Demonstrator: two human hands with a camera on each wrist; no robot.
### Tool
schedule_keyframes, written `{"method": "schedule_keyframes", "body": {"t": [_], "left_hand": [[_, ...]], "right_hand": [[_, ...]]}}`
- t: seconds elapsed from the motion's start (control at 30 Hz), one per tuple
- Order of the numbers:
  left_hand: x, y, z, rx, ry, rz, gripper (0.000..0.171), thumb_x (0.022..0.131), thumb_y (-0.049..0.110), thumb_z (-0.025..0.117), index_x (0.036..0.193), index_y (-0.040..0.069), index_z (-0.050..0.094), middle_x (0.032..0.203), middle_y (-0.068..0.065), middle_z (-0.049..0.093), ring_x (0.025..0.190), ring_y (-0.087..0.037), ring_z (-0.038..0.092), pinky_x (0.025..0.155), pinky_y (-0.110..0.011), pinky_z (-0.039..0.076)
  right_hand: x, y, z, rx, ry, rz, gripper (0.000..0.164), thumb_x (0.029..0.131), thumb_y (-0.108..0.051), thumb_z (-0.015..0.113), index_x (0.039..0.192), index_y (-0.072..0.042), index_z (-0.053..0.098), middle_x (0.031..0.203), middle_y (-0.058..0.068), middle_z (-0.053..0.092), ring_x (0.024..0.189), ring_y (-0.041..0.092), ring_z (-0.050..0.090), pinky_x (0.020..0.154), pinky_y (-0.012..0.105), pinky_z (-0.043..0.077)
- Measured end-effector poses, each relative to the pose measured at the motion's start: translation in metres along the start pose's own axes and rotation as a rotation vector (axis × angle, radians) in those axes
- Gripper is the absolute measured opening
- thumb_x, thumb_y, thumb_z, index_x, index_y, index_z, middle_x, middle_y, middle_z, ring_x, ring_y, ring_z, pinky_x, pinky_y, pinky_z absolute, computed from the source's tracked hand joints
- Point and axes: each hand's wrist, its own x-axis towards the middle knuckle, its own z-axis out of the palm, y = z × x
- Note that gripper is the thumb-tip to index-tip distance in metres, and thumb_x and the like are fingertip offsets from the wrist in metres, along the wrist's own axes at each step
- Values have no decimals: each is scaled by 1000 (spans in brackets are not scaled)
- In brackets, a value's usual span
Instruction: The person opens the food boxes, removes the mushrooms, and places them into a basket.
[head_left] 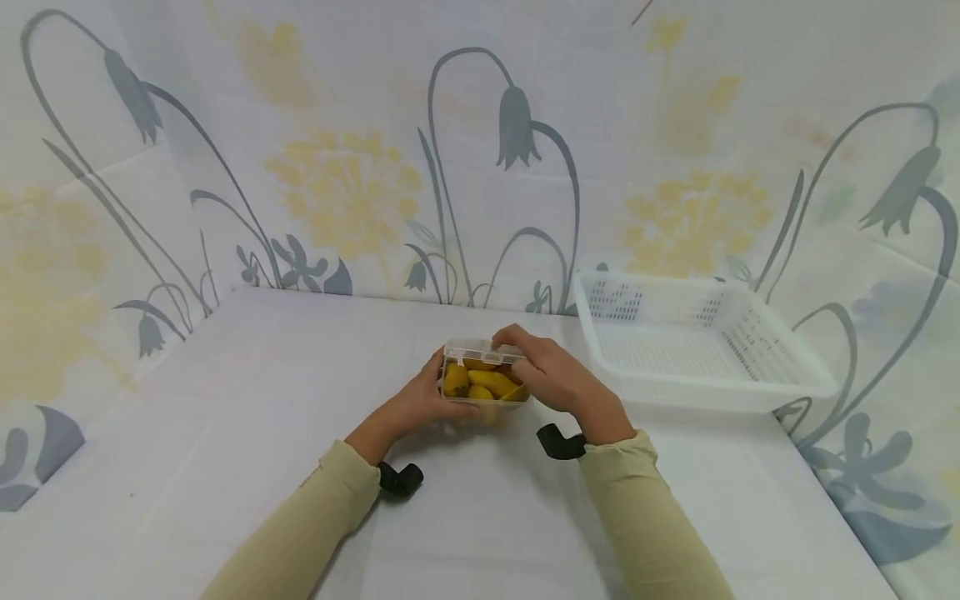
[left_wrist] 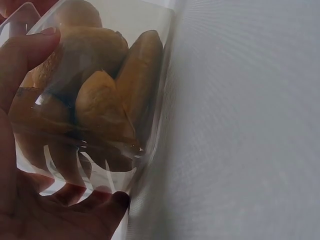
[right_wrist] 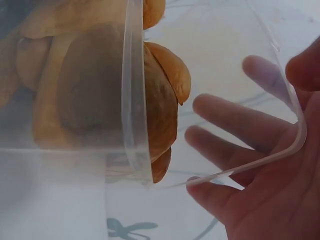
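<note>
Some table (head_left: pixel 480 508) separates basket (head_left: pixel 705 396) from box (head_left: pixel 497 403), left hand (head_left: pixel 422 400) gripping it, right hand (head_left: pixel 551 371) spread at lid (right_wrist: pixel 225 55) edge.

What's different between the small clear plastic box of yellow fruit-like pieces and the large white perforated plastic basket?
The clear plastic box is see-through with solid walls; the white basket is opaque, with slotted sides. The box is much smaller than the basket. The left hand grips the box, while the basket stands on the white tabletop with no hand on it. Both look roughly rectangular.
</note>
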Motion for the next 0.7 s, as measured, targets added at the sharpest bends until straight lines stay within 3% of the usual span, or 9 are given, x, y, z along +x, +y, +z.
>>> {"method": "schedule_keyframes", "body": {"t": [0.13,0.27,0.37,0.5,0.7], "left_hand": [[0,1,-1,10,-1,-16,113,69,43,86,154,29,13,155,-3,33,143,-28,31,117,-54,26],[0,2,-1,13,-8,-35,117,70,44,86,155,24,8,161,-6,22,149,-30,21,119,-54,21],[1,2,-1,1,-8,-33,118,70,42,86,155,23,7,163,-8,18,150,-29,17,120,-52,18],[1,0,-1,-10,-9,-37,119,69,40,87,155,22,8,162,-8,19,150,-28,18,121,-51,18],[0,-1,-1,-7,-14,-25,118,69,41,87,154,24,9,160,-9,24,148,-30,24,119,-54,22]], "right_hand": [[1,8,-1,88,67,-12,36,92,-13,32,121,-22,52,135,1,58,125,25,54,102,48,44],[2,19,2,183,176,-13,28,104,-29,35,125,-22,52,137,3,56,128,29,51,105,53,42],[5,27,7,282,243,-1,33,104,-40,37,129,-24,51,141,4,51,132,29,47,108,55,38],[9,38,17,433,280,13,41,104,-42,37,135,-18,48,144,11,48,131,32,46,112,57,34],[14,50,29,649,330,64,49,104,-47,36,136,-12,47,140,12,49,133,30,46,114,46,35]]}}
